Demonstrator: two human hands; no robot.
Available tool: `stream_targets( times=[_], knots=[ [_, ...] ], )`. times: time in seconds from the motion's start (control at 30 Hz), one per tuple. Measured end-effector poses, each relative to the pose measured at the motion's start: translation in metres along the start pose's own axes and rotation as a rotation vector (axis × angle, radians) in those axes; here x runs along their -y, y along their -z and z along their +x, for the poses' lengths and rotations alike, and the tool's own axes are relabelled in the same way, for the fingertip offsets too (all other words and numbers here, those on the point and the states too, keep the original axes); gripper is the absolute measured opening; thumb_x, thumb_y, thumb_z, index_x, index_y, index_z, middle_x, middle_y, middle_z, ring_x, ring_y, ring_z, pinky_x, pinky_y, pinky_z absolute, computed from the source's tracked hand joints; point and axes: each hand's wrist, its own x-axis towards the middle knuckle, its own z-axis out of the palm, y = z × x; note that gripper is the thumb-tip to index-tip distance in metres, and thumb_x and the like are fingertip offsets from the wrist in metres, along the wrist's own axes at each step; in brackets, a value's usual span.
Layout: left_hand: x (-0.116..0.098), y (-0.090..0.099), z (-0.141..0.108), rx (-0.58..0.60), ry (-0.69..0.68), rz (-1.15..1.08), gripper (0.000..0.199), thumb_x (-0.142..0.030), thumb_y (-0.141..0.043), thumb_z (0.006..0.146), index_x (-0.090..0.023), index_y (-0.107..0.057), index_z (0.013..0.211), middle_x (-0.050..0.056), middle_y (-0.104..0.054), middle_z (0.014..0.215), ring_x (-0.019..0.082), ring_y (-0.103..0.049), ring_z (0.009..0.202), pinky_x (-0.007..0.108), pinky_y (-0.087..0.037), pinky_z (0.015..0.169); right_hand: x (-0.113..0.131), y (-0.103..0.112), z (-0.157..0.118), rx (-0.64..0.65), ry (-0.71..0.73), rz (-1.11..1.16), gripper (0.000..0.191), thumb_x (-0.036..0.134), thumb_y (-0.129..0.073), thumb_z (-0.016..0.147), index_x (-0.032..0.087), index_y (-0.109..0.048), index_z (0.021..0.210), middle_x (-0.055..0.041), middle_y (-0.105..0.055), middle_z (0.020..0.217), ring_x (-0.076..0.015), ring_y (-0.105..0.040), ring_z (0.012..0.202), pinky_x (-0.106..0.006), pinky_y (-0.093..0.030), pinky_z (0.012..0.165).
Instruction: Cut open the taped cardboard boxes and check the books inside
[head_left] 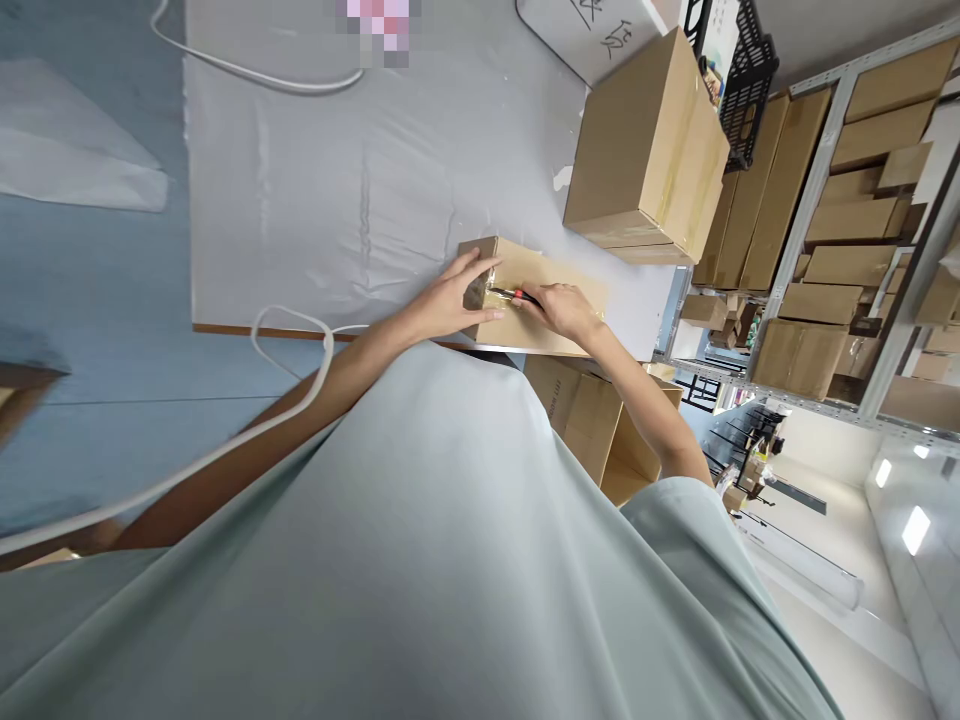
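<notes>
Closed around a slim black-and-red cutter (519,295), the right hand (562,305)'s grip held its tip at the clear tape (495,300) on the small carton (540,332), by the table (300,200)'s near edge. The left hand (450,300), spread open, braced the carton's end; a shallow blade and fingertips off its line seemed wisest.

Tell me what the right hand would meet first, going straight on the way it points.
The right hand and its red-and-black tool point across the cardboard box toward the left hand, so probably that first, though their relative height is unclear.
</notes>
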Motion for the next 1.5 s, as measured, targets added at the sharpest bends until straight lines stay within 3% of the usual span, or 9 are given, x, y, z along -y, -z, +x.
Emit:
stream_targets(
  times=[0.17,0.3,0.5,0.7,0.83,0.93,1.1,1.23,1.5],
  knots=[
    [-0.002,0.001,0.000,-0.018,-0.008,0.020,0.106,-0.060,-0.088,0.092,-0.030,-0.041,0.182,0.014,-0.025,0.193,0.042,-0.023,0.180,0.061,-0.024,0.145,0.015,0.022,-0.002,0.036,0.001,-0.144,0.057,0.054,-0.034,0.125,0.016,-0.067,0.151,-0.0217,-0.085,0.126,-0.0376,-0.081,0.118,-0.040,-0.053,0.095],
    [-0.007,0.003,-0.002,-0.022,0.007,0.027,0.108,-0.064,-0.087,0.090,-0.029,-0.042,0.182,0.015,-0.030,0.191,0.042,-0.025,0.179,0.062,-0.026,0.144,0.029,0.033,-0.002,0.042,0.027,-0.209,0.045,0.026,-0.034,0.124,0.011,-0.069,0.149,-0.0253,-0.083,0.129,-0.0382,-0.081,0.122,-0.043,-0.057,0.098],
    [-0.019,0.007,-0.004,-0.072,0.043,0.025,0.112,-0.071,-0.088,0.085,-0.026,-0.046,0.179,0.015,-0.044,0.184,0.040,-0.047,0.167,0.058,-0.036,0.141,0.032,0.021,0.008,-0.004,0.048,-0.173,0.045,0.008,-0.037,0.118,0.010,-0.076,0.139,-0.0255,-0.082,0.133,-0.0369,-0.079,0.129,-0.046,-0.059,0.104],
    [-0.027,0.007,-0.002,-0.090,0.153,-0.059,0.132,-0.088,-0.091,0.075,-0.024,-0.043,0.181,0.018,-0.042,0.187,0.041,-0.049,0.165,0.061,-0.042,0.137,-0.048,-0.011,-0.015,0.021,-0.021,-0.193,0.041,0.008,-0.046,0.114,0.008,-0.086,0.126,-0.0281,-0.086,0.124,-0.0410,-0.082,0.122,-0.048,-0.063,0.097],
    [-0.027,0.001,0.000,-0.155,0.206,-0.052,0.139,-0.087,-0.095,0.070,-0.021,-0.043,0.180,0.020,-0.045,0.184,0.042,-0.053,0.161,0.065,-0.045,0.134,-0.135,-0.038,-0.057,0.068,-0.094,-0.220,0.042,0.030,-0.050,0.120,0.010,-0.085,0.131,-0.0296,-0.085,0.127,-0.0422,-0.083,0.122,-0.047,-0.061,0.094],
    [-0.035,-0.014,0.000,-0.275,0.289,0.070,0.126,-0.076,-0.093,0.077,-0.020,-0.044,0.179,0.019,-0.044,0.184,0.041,-0.053,0.161,0.066,-0.044,0.136,-0.174,-0.063,-0.072,0.046,-0.082,-0.182,0.051,0.045,-0.045,0.123,0.012,-0.082,0.138,-0.0286,-0.085,0.127,-0.0411,-0.083,0.121,-0.045,-0.059,0.093],
    [-0.064,-0.071,0.014,-0.565,0.365,0.504,0.092,-0.062,-0.076,0.098,-0.015,-0.047,0.172,0.022,-0.043,0.184,0.037,-0.030,0.177,0.061,-0.024,0.146,-0.190,-0.093,-0.064,-0.041,0.013,-0.026,0.054,0.046,-0.042,0.124,0.010,-0.081,0.135,-0.0286,-0.084,0.122,-0.0406,-0.082,0.119,-0.045,-0.056,0.094],
    [-0.074,-0.117,0.034,-0.746,0.459,0.679,0.083,-0.050,-0.069,0.106,-0.004,-0.040,0.168,0.030,-0.034,0.185,0.039,-0.029,0.176,0.060,-0.022,0.146,-0.205,-0.105,-0.062,-0.064,0.097,0.059,0.054,0.046,-0.041,0.124,0.011,-0.080,0.133,-0.0274,-0.084,0.121,-0.0423,-0.080,0.120,-0.046,-0.053,0.096],
    [-0.068,-0.125,0.043,-0.819,0.469,0.773,0.079,-0.041,-0.072,0.102,-0.002,-0.041,0.163,0.029,-0.049,0.173,0.038,-0.044,0.167,0.053,-0.032,0.141,-0.235,-0.133,-0.049,-0.081,0.195,0.140,0.053,0.051,-0.040,0.124,0.015,-0.075,0.144,-0.0236,-0.085,0.123,-0.0404,-0.080,0.117,-0.041,-0.050,0.090]
  ],
)
